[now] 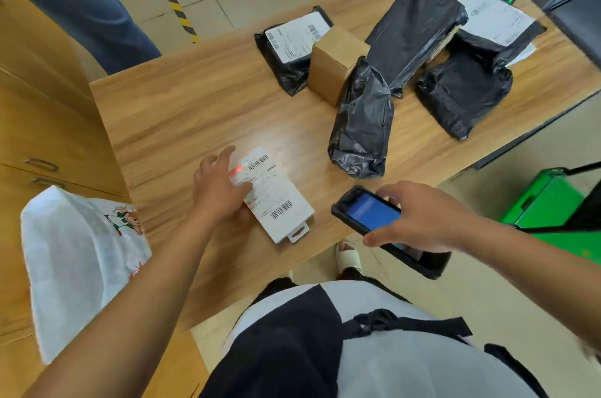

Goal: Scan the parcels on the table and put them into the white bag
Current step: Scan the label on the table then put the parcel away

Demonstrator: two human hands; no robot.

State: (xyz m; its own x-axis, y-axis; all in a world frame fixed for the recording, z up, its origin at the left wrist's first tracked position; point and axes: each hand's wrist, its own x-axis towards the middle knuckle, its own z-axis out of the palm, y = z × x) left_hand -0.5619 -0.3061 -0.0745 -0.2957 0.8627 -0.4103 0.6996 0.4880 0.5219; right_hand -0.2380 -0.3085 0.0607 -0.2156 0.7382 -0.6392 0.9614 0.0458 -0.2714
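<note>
R hand [419,218] grips scanner [370,212]; L hand [221,191] fingers spread on white parcel [276,202], barcodes, text unreadable.

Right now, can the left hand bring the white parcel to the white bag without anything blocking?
Probably yes. The left hand already rests on the white parcel, and the white bag hangs just off the table's left edge. The tabletop between them is bare. Whether the bag's mouth is open is unclear.
</note>
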